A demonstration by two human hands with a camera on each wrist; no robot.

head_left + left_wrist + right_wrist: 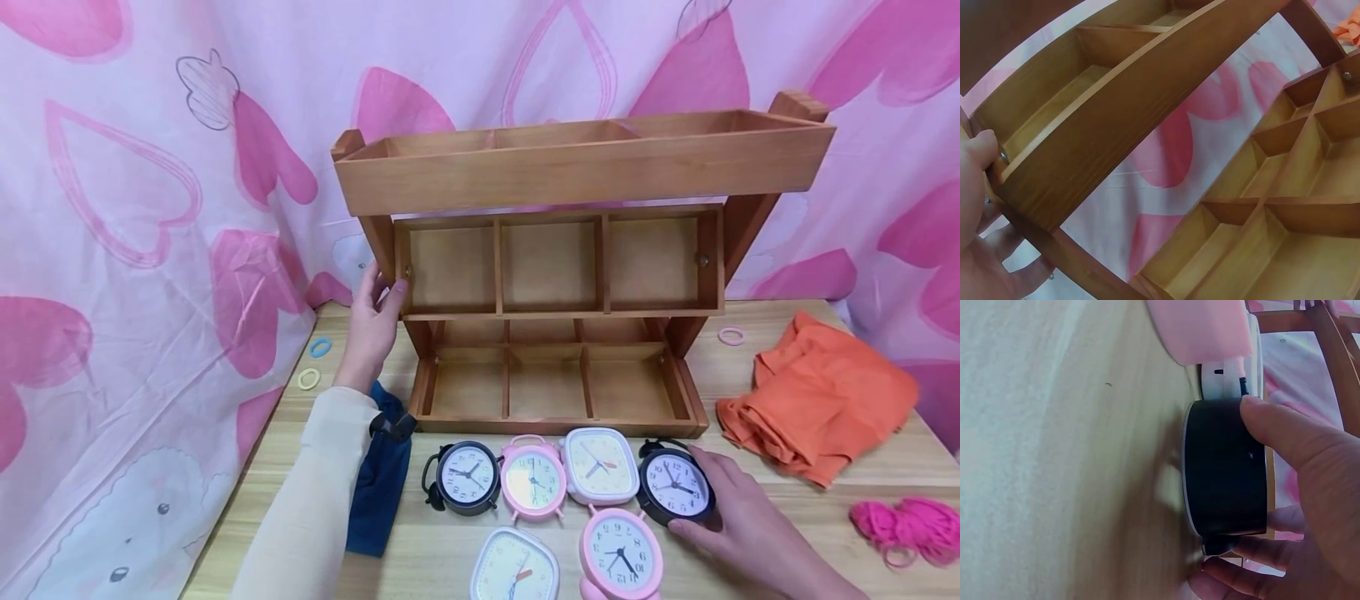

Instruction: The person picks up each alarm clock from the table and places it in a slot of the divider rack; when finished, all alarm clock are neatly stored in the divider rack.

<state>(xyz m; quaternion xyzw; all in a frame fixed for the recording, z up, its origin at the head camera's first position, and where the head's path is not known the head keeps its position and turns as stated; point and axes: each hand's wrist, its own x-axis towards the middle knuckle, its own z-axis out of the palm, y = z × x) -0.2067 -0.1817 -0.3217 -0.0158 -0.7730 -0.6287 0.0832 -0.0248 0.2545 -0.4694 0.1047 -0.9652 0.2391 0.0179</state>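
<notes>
A three-tier wooden storage rack [558, 315] with divided trays stands at the back of the table. My left hand [369, 333] grips its left side post beside the middle tray; in the left wrist view the thumb lies on the tray's end and the fingers pass behind the post. On the right, my right hand [750, 525] holds a black round alarm clock [675, 486], thumb on its lower edge and fingers round its far side. In the right wrist view the black casing [1225, 469] sits at the tabletop, close to a pink clock [1204, 328].
Left of the held clock are a white square clock [600, 465], pink clocks [533, 479] and another black alarm clock [467, 477]. Orange cloth [821, 396] and pink yarn [911, 527] lie at right, dark blue cloth [380, 492] under the left forearm. A heart-patterned curtain [150, 275] hangs behind.
</notes>
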